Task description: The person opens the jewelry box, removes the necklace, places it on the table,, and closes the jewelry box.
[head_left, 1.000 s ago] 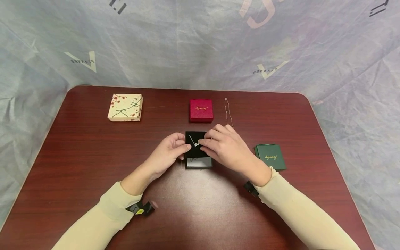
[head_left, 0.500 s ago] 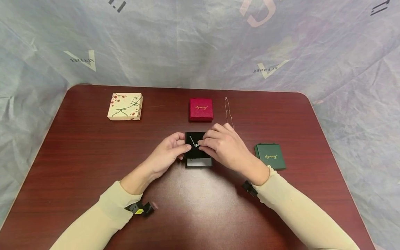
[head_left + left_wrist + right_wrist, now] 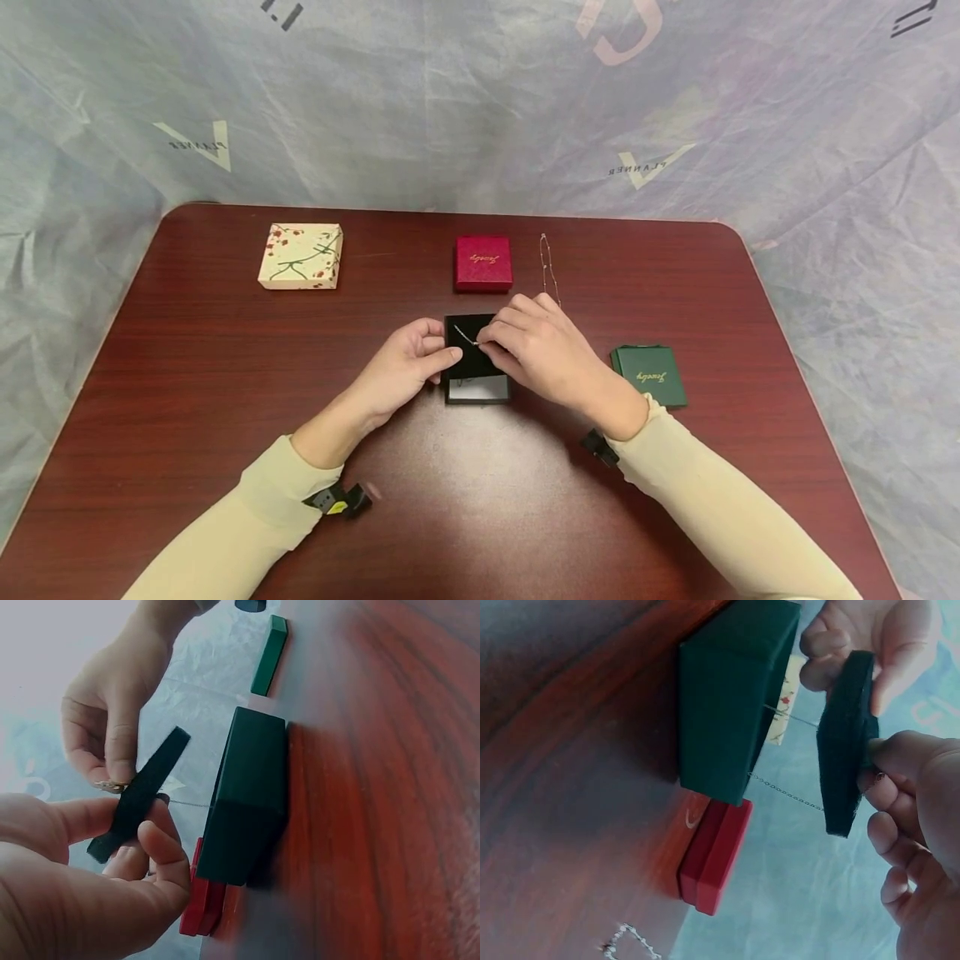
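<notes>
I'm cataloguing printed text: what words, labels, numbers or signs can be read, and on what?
"Jewelry", gold, upside down: red box
"Jewelry", gold, upside down: green lid
"PLANNER", mirrored, twice: backdrop
"V", large, by each PLANNER: backdrop
Larger backdrop letters: cut off at the top edge, unreadable
Any print on the left wrist device: too small to read

We find wide room on the table between the flowered box and the red box, where a hand could pass. In the middle, the left hand and the right hand block the way with the pad, and two strands of chain cross the gap to the open box. Right of the red box lies the necklace, its near end perhaps hidden behind the right hand. The green box obstructs near the right sleeve.
</notes>
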A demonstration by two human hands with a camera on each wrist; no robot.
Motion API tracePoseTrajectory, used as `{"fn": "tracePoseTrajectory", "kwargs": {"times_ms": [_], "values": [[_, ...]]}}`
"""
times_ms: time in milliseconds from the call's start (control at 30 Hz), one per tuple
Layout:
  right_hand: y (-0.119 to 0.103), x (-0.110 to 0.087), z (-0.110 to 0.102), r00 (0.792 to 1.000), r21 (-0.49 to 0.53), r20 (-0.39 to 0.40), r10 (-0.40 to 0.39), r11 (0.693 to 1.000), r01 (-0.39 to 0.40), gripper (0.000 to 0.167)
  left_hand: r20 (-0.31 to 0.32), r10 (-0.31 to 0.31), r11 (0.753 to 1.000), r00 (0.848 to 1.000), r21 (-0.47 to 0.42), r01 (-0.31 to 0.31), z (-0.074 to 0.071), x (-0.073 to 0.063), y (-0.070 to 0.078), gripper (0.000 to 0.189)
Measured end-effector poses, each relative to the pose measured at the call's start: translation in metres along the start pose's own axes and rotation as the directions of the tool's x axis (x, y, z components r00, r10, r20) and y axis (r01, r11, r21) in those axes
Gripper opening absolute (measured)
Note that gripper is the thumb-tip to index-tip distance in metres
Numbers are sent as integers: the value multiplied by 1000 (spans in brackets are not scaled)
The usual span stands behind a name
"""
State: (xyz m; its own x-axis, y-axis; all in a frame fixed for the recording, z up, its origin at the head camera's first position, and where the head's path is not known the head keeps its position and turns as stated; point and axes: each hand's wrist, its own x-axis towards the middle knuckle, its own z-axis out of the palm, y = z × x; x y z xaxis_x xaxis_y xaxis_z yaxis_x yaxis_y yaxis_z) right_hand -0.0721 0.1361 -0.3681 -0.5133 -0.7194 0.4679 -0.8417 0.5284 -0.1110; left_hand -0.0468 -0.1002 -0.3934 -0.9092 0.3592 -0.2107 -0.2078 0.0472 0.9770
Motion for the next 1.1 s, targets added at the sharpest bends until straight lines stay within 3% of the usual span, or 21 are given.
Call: {"fn": "tracePoseTrajectory", "kwargs": {"times_ms": [233,400,733,1100], "values": [[7,6,-9,1000,79,-20,17,997,-15,12,-55,-24,996,998,89,29,2,1,0,33],[13,11,-13,997,135,-5,71,988,-69,8,-76,-18,993,997,119,27,3,0,-1,31],[19,21,-10,980,235,22,196,952,-195,8,-52,18,990,998,143,-10,4,1,-3,30],[20,37,-3,969,304,97,229,920,-247,6,-26,19,989,999,146,-15,5,0,-2,27]]}}
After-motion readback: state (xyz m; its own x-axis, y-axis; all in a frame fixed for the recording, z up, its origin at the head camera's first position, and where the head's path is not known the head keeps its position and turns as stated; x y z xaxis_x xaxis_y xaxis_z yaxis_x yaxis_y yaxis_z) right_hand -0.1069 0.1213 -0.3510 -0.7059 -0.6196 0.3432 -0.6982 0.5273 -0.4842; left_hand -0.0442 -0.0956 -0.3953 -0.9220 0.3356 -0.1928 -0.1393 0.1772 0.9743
